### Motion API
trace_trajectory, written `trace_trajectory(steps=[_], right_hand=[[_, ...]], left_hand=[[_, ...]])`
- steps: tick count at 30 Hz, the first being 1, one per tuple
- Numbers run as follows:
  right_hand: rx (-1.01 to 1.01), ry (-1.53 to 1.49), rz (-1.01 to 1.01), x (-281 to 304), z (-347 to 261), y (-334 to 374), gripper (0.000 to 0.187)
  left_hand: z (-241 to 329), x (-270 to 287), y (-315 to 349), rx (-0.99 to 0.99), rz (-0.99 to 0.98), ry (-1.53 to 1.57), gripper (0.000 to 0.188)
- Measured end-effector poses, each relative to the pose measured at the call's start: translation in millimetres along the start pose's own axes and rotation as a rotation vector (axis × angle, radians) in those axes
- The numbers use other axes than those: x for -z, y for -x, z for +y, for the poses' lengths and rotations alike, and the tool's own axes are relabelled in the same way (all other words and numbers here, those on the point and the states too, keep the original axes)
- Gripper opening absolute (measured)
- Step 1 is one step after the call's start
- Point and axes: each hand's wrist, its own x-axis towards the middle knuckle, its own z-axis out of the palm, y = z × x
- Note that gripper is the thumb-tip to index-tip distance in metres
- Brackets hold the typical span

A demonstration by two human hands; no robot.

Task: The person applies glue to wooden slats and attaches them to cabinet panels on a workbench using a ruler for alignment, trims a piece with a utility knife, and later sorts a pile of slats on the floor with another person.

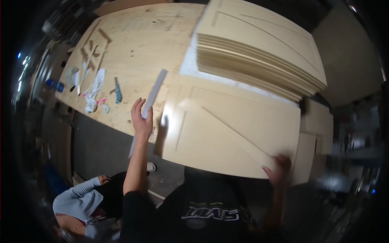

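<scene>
My left hand (142,121) is above the near edge of the plywood worktable. A long, flat grey strip (158,87) runs between its thumb and fingers, and the strip's lower end reaches past the table edge. At the near right corner of a cream door panel (227,137) is my right hand (278,168), slightly blurred. Its fingers are curled around the wide-looking end of a narrow cream strip (239,135). That strip slants across the panel toward its far left part. The panel has grooves that outline a rectangle. Some of the right fingertips are hidden.
Behind the panel stands a stack of similar cream panels (259,67). On the worktable (142,40) lie a blue-handled tool (118,94), wooden offcuts (91,52) and crumpled white material (95,95). A blue bottle (54,85) lies at the left edge. Another person (81,202) is at lower left.
</scene>
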Motion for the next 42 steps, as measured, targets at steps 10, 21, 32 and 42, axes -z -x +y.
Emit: trace_trajectory(steps=[10,21,32,42], right_hand=[[0.135,-0.259,0.107,-18.0,0.0,-42.0,0.049],[0.047,-0.47,-0.069,-27.1,60.2,-4.9,0.044],[0.16,-0.469,-0.048,-26.4,68.3,-23.9,0.049],[0.342,-0.451,0.034,-47.4,101.9,-140.2,0.047]], left_hand=[[150.3,-3.6,63.3,-0.635,-0.574,-0.275,0.062],[191.9,-22.0,111.5,-0.627,-0.632,-0.313,0.058],[198.1,-9.8,116.9,-0.595,-0.556,-0.392,0.064],[195.9,-22.8,78.4,-0.414,-0.208,-0.427,0.066]])
